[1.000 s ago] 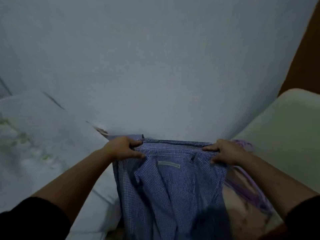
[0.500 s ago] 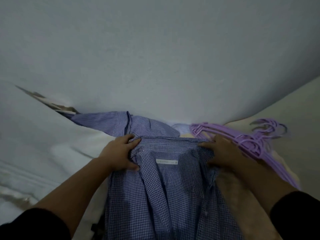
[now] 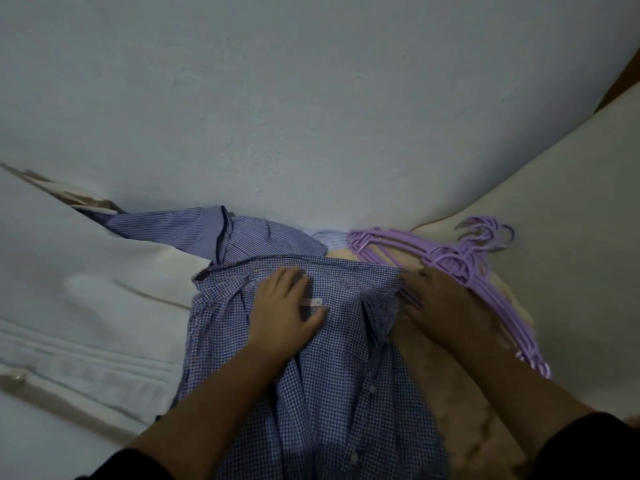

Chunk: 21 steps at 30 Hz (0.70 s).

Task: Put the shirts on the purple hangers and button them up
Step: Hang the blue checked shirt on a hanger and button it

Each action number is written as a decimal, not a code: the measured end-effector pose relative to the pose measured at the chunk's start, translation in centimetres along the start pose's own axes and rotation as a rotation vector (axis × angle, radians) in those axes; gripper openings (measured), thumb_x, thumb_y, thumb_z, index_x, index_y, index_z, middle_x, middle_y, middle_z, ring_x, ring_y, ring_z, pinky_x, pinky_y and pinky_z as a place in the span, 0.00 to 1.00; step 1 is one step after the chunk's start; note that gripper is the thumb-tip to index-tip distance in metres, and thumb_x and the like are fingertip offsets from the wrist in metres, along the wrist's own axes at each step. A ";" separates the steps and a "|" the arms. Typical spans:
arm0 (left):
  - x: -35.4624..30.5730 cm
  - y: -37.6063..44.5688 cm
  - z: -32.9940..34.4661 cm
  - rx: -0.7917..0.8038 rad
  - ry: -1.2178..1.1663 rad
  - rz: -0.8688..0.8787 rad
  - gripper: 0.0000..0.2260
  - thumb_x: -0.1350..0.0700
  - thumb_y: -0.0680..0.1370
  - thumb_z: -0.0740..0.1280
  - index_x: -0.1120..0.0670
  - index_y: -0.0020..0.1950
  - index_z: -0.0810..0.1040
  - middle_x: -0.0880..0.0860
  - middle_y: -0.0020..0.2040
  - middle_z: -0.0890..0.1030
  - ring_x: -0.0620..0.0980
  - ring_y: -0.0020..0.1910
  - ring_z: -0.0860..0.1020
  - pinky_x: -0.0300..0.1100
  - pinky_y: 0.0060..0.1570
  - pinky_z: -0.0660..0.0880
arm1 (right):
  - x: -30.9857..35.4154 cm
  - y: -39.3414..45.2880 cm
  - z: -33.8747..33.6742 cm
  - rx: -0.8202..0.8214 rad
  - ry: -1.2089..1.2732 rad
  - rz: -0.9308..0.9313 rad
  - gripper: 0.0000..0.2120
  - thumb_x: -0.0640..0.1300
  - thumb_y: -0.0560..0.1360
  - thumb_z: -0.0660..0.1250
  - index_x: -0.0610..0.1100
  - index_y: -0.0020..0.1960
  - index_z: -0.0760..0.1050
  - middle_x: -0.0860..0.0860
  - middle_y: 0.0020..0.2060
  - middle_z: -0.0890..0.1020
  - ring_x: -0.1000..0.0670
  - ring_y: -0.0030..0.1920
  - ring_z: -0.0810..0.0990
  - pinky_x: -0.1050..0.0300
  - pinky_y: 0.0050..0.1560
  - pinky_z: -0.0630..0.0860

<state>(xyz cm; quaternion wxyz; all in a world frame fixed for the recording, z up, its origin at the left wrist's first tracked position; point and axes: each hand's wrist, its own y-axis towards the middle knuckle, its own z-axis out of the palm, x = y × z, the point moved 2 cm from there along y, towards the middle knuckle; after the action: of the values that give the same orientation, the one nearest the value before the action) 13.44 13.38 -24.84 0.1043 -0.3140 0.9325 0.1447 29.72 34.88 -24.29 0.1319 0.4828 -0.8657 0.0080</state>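
1. Against the pale wall (image 3: 311,98), your blue checked shirt (image 3: 346,393) lies spread on the bed.
2. Right of it, purple hangers (image 3: 446,261) lie stacked.
3. Your left hand (image 3: 284,313) presses flat beside the collar label (image 3: 311,302).
4. Your right hand (image 3: 440,306) rests, fingers loose, touching the hangers.

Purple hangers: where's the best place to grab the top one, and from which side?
Judging by the pose, take the top of the purple hangers by its near sloping arm, just beside the right hand, coming from the shirt side. The arms lie fanned and reachable there; the hooks at the far end are bunched together.
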 end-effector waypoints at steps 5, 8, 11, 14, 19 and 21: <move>-4.2 -1.1 4.8 0.174 0.010 -0.109 0.33 0.38 0.80 0.53 0.55 0.79 0.51 0.52 0.80 0.49 0.52 0.78 0.44 0.46 0.75 0.41 | -2.8 -4.2 0.0 -0.080 -0.059 0.255 0.39 0.62 0.67 0.57 0.35 0.68 0.67 0.33 0.60 0.74 0.31 0.58 0.74 0.37 0.56 0.73; -4.3 -1.3 6.2 0.227 0.064 -0.124 0.30 0.41 0.82 0.51 0.55 0.79 0.49 0.53 0.80 0.47 0.53 0.78 0.44 0.46 0.75 0.41 | -4.8 -5.3 1.1 0.008 -0.073 0.344 0.47 0.65 0.63 0.56 0.30 0.69 0.63 0.29 0.63 0.71 0.28 0.61 0.71 0.32 0.58 0.69; -3.9 -1.4 7.0 0.246 0.086 -0.135 0.30 0.41 0.82 0.50 0.55 0.79 0.50 0.52 0.80 0.48 0.52 0.78 0.45 0.46 0.75 0.42 | -5.8 -5.9 1.6 0.045 -0.086 0.360 0.50 0.66 0.61 0.55 0.27 0.67 0.65 0.28 0.60 0.72 0.27 0.57 0.74 0.32 0.56 0.71; -3.8 -1.5 7.6 0.267 0.085 -0.141 0.30 0.41 0.82 0.49 0.56 0.79 0.50 0.52 0.80 0.48 0.51 0.78 0.46 0.45 0.75 0.42 | -6.1 -5.7 1.7 0.026 -0.133 0.349 0.48 0.65 0.62 0.55 0.28 0.67 0.66 0.30 0.59 0.74 0.31 0.57 0.75 0.37 0.58 0.72; -3.6 -1.6 8.1 0.260 0.075 -0.152 0.30 0.41 0.82 0.49 0.55 0.79 0.50 0.51 0.80 0.49 0.50 0.78 0.46 0.43 0.75 0.42 | -6.1 -5.6 2.0 -0.043 -0.145 0.361 0.45 0.57 0.62 0.69 0.28 0.68 0.65 0.30 0.60 0.74 0.30 0.59 0.74 0.36 0.59 0.70; -3.6 -1.5 8.3 0.260 0.074 -0.149 0.30 0.41 0.82 0.49 0.55 0.79 0.50 0.51 0.80 0.48 0.50 0.78 0.46 0.43 0.74 0.42 | -5.8 -5.7 1.8 -0.093 -0.128 0.370 0.47 0.49 0.57 0.79 0.28 0.68 0.65 0.30 0.61 0.73 0.29 0.60 0.72 0.34 0.61 0.68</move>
<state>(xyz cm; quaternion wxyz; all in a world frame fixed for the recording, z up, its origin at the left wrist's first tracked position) 18.04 16.98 -31.89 0.1201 -0.3715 0.9206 0.0029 36.99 36.43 -28.08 0.0950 0.3083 -0.9457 -0.0385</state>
